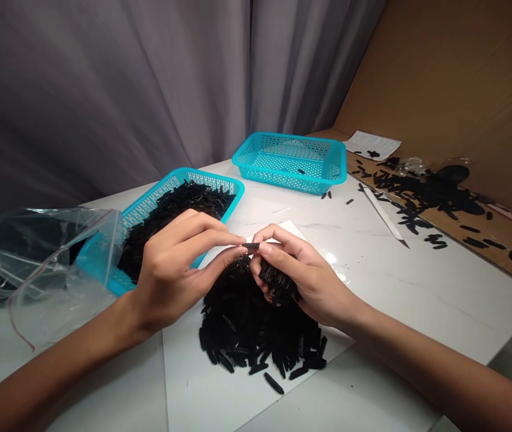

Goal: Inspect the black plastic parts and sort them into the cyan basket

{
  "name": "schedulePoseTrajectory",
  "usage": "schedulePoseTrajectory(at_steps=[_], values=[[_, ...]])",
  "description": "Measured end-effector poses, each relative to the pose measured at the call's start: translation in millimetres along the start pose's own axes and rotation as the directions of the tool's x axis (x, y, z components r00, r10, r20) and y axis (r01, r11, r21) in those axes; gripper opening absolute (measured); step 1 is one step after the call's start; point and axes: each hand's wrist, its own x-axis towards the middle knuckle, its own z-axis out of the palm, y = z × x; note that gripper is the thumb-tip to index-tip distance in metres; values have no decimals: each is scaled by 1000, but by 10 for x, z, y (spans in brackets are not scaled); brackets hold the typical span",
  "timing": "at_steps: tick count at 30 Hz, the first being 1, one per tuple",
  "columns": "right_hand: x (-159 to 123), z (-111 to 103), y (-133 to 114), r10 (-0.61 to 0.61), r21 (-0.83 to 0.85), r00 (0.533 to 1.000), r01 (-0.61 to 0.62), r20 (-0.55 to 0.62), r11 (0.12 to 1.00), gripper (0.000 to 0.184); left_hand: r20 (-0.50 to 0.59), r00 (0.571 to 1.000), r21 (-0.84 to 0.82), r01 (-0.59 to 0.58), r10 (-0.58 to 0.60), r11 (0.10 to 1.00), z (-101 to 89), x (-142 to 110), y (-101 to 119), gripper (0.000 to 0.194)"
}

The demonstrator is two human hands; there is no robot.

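Observation:
Between the thumb and forefinger of my left hand (175, 270) is one end of a small black strip (250, 245). My right hand (301, 270) pinches its other end with thumb and forefinger. The remaining right fingers are curled round a bunch of similar black strips (277, 281). Both hands hover over a heap of loose black strips (260, 330) on a white sheet (197, 396). The strips are slim with rounded ends; I cannot tell their material.
Behind my left hand stands a blue basket (175, 174) full of black strips, with a clear zip bag (67, 288) at its left. Another blue basket (289, 183) holds a few pieces. At right lie a craft knife (384, 216), scattered black pieces (445, 192) and a paper (373, 144).

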Motion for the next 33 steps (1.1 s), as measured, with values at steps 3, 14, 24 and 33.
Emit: schedulePoseTrajectory(at_steps=[3,14,24,33], values=[[6,-19,12,-23,-38,1000,22,-16,999,18,4,1000,-3,13,-13,1000,-2,-2,-3,9],[9,-36,27,-43,-14,999,42,-3,999,18,-47,993,28,-107,109,994,27,-1,-64,13],[16,-44,38,-83,23,997,83,3,996,10,-56,991,37,-121,123,992,40,8,-86,12],[8,-39,55,-96,-26,995,97,40,995,14,-27,994,-17,-109,109,994,65,-5,-76,10]])
